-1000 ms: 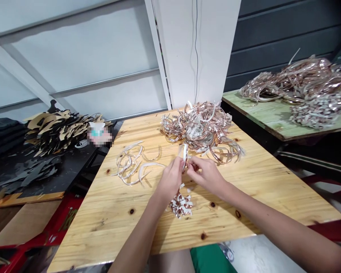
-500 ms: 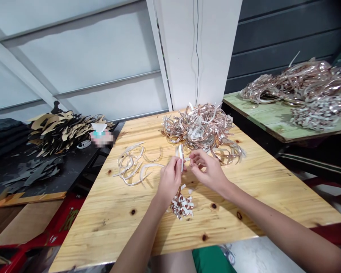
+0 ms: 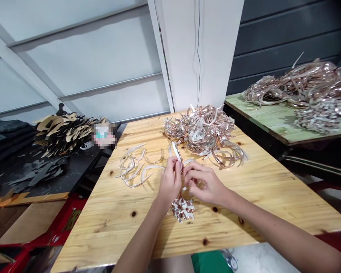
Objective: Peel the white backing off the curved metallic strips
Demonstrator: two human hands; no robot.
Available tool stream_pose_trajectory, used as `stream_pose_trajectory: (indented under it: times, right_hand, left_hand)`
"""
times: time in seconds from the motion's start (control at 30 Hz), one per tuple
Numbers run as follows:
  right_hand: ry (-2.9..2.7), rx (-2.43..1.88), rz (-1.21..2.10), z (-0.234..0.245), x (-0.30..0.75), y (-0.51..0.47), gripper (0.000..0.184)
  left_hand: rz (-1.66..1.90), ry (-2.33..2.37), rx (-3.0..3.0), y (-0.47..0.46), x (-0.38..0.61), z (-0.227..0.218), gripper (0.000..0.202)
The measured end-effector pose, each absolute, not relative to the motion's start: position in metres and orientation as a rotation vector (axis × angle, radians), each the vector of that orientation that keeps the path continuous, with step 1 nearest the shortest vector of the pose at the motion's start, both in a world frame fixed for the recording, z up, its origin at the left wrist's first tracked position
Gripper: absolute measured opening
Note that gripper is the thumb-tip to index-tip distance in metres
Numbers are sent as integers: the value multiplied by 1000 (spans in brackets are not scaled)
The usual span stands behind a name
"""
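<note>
Roughly midway between the far and near edges of the table [image 3: 108, 223], the left hand [image 3: 171, 179] pinches strips [image 3: 175, 150]; the right hand [image 3: 205, 183] curls just beside (whether gripping anything, I cannot tell).

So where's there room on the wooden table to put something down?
The wooden table has bare wood at the near left, between the loose strips and left arm, and on the right, between the strip heap and right arm. It's crowded around the left hand, right hand and shiny clump, and under the heap.
</note>
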State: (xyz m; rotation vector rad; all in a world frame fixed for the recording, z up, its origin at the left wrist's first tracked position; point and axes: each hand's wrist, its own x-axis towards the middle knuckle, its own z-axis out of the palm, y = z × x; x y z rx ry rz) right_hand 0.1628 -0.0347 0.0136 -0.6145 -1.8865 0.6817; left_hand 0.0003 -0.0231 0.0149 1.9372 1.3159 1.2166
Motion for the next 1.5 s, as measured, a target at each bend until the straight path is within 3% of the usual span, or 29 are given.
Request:
stream_pose_trajectory:
  times: [0.1,0.3,0.5,0.83,1.5]
  right_hand:
    - [-1857,-667,752,17,164,-35,23]
    - [-1627,-825,853,19,169,-26,5]
    - [-1561,-855,848,15,165,-23,16]
    - [-1498,-896,854,14,165,-24,12]
    - [-1459,-886,1020,13,167,-20,22]
  left_hand:
    - [1215,1305,1918,-24,1,14,20]
    - [1287,1038,1652,-29,6,9,11]
    - [1222,909,1469,-31,11,10,16]
    - [1184,1058,1732,-26,6,7,25]
    - [1223,908,1565,-24,7,12,30]
